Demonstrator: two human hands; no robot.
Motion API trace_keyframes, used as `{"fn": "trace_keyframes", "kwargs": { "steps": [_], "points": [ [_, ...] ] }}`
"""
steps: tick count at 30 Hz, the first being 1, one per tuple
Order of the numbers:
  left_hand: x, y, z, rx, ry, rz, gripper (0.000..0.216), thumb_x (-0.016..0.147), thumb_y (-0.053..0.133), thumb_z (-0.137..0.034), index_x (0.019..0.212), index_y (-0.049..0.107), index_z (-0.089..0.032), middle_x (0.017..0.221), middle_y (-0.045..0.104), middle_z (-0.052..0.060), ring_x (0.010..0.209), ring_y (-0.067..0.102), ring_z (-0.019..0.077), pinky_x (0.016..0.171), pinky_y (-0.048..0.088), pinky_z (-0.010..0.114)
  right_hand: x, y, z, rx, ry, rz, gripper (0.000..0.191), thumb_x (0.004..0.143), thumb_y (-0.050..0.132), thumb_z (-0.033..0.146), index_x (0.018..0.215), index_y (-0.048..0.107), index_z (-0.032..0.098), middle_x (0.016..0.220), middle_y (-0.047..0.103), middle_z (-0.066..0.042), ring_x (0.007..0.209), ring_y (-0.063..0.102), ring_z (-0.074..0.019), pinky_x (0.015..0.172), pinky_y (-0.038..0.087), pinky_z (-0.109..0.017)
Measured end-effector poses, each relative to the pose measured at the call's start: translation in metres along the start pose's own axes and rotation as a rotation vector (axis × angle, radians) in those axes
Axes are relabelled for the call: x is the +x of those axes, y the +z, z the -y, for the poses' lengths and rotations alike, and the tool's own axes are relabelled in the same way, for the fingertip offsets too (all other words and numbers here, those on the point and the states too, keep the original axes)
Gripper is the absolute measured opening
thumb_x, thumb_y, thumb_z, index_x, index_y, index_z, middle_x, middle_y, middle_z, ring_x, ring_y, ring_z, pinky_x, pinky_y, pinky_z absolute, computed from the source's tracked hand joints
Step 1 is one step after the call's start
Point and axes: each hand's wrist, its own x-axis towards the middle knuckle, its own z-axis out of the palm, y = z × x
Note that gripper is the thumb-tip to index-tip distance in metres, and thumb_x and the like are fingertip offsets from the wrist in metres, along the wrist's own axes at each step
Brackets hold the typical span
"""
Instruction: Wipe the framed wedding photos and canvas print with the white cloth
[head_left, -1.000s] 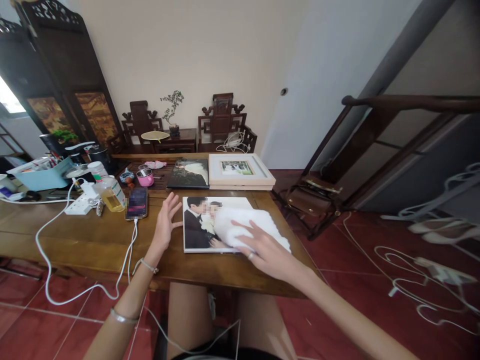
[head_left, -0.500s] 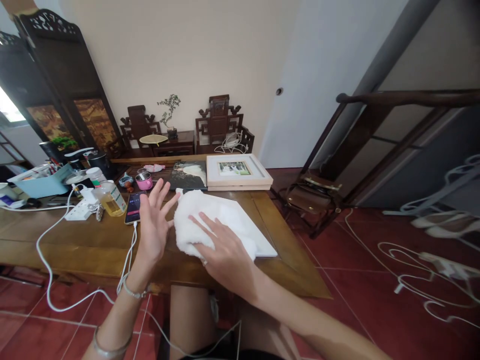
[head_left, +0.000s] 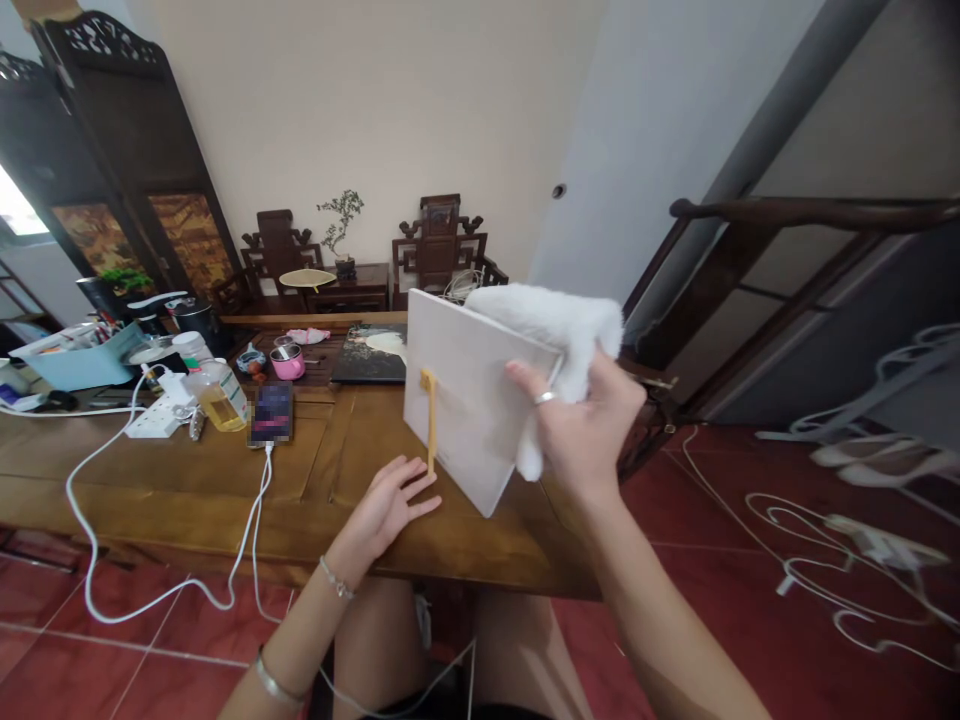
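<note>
A white photo frame (head_left: 472, 420) is held up on edge over the wooden table, its pale back towards me. A narrow yellow stand leg (head_left: 432, 425) hangs from that back. My right hand (head_left: 589, 430), wearing a ring, grips the frame's right side, thumb on the back and fingers behind. Bunched in the same hand is a fluffy white cloth (head_left: 555, 310), draped behind the frame and over its right edge. My left hand (head_left: 390, 505) lies low by the foot of the leg, fingers spread; whether a fingertip touches it I cannot tell. The frame's front is hidden.
On the wooden table (head_left: 360, 540) lie a dark picture (head_left: 367, 355), a pink cup (head_left: 287, 362), a phone (head_left: 271, 415) on a charging cable, a bottle of yellow liquid (head_left: 219, 395), a power strip (head_left: 154, 418) and a blue bin (head_left: 75, 360). A chair (head_left: 817, 215) stands right.
The frame has gone from lying flat under the cloth to upright, back towards me. My right hand has risen rightward with cloth and frame. My left hand has moved down and right.
</note>
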Motion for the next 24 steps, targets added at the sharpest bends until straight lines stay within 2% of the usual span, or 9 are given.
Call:
{"fn": "trace_keyframes", "kwargs": {
  "steps": [3, 6, 10, 13, 16, 18, 21, 22, 24],
  "points": [
    [0.002, 0.008, 0.005, 0.014, 0.018, -0.005, 0.021, 0.081, 0.070, -0.029, 0.096, 0.064, -0.017, 0.110, 0.069, 0.014, 0.102, 0.067, 0.0242, 0.089, 0.056, 0.038, 0.008, 0.004, -0.023, 0.358, 0.293, -0.113, 0.023, 0.066, 0.076, 0.025, 0.086, 0.066, 0.018, 0.081, 0.068, 0.000, 0.074, 0.066, -0.0201, 0.073, 0.057, -0.037],
    [0.007, 0.009, 0.007, 0.053, 0.182, -0.106, 0.026, 0.082, 0.070, -0.035, 0.098, 0.062, -0.016, 0.108, 0.070, 0.013, 0.097, 0.069, 0.0229, 0.086, 0.056, 0.036, 0.002, 0.003, -0.048, 0.512, 0.446, -0.147, 0.030, 0.066, 0.075, 0.024, 0.092, 0.063, 0.018, 0.089, 0.069, -0.003, 0.084, 0.067, -0.0231, 0.080, 0.057, -0.041],
    [0.018, -0.001, 0.001, 0.035, 0.400, -0.315, 0.025, 0.089, 0.061, -0.039, 0.104, 0.057, -0.019, 0.111, 0.071, 0.009, 0.097, 0.069, 0.0189, 0.085, 0.055, 0.031, -0.007, -0.012, -0.068, 0.481, 0.520, 0.121, 0.032, 0.078, 0.063, 0.042, 0.098, 0.062, 0.017, 0.096, 0.071, -0.008, 0.093, 0.067, -0.0279, 0.082, 0.057, -0.046],
    [0.024, -0.017, -0.016, 0.119, 0.386, -0.389, 0.026, 0.091, 0.057, -0.040, 0.102, 0.058, -0.017, 0.102, 0.072, 0.009, 0.088, 0.070, 0.0192, 0.077, 0.056, 0.030, -0.004, -0.030, -0.074, 0.405, 0.533, 0.347, 0.049, 0.089, 0.036, 0.060, 0.094, 0.065, 0.020, 0.094, 0.071, -0.010, 0.101, 0.066, -0.0294, 0.086, 0.055, -0.047],
    [0.026, -0.036, -0.037, 0.241, 0.384, -0.377, 0.030, 0.087, 0.062, -0.042, 0.097, 0.061, -0.014, 0.088, 0.073, 0.007, 0.077, 0.070, 0.0185, 0.069, 0.055, 0.028, 0.008, -0.049, -0.081, 0.428, 0.592, 0.271, 0.042, 0.083, 0.047, 0.058, 0.090, 0.065, 0.020, 0.089, 0.071, -0.012, 0.096, 0.067, -0.0308, 0.083, 0.056, -0.048],
    [0.028, -0.048, -0.048, 0.284, 0.388, -0.349, 0.034, 0.083, 0.065, -0.046, 0.096, 0.062, -0.014, 0.082, 0.072, 0.005, 0.069, 0.068, 0.0170, 0.063, 0.052, 0.026, 0.017, -0.060, -0.088, 0.440, 0.559, 0.075, 0.034, 0.070, 0.068, 0.046, 0.091, 0.064, 0.020, 0.090, 0.071, -0.010, 0.091, 0.067, -0.0292, 0.079, 0.056, -0.045],
    [0.033, -0.060, -0.055, 0.343, 0.407, -0.346, 0.038, 0.078, 0.069, -0.049, 0.093, 0.062, -0.015, 0.075, 0.070, 0.002, 0.060, 0.064, 0.0149, 0.057, 0.049, 0.024, 0.022, -0.076, -0.096, 0.191, 0.301, -0.112, 0.039, 0.056, 0.080, 0.028, 0.090, 0.064, 0.022, 0.091, 0.070, -0.006, 0.085, 0.066, -0.0255, 0.075, 0.055, -0.038],
    [0.037, -0.062, -0.056, 0.364, 0.392, -0.347, 0.040, 0.076, 0.070, -0.051, 0.092, 0.062, -0.015, 0.073, 0.070, 0.002, 0.058, 0.063, 0.0148, 0.056, 0.048, 0.024, 0.021, -0.079, -0.097, 0.040, 0.189, -0.067, 0.032, 0.057, 0.079, 0.026, 0.085, 0.064, 0.022, 0.086, 0.069, -0.005, 0.080, 0.066, -0.0250, 0.072, 0.055, -0.038],
    [0.044, -0.064, -0.056, 0.405, 0.352, -0.342, 0.042, 0.074, 0.071, -0.053, 0.090, 0.062, -0.015, 0.070, 0.068, 0.001, 0.057, 0.062, 0.0148, 0.055, 0.047, 0.024, 0.012, -0.083, -0.096, -0.257, -0.027, 0.198, 0.011, 0.065, 0.069, 0.022, 0.075, 0.065, 0.021, 0.075, 0.068, -0.005, 0.073, 0.066, -0.0256, 0.070, 0.055, -0.040]
  ]
}}
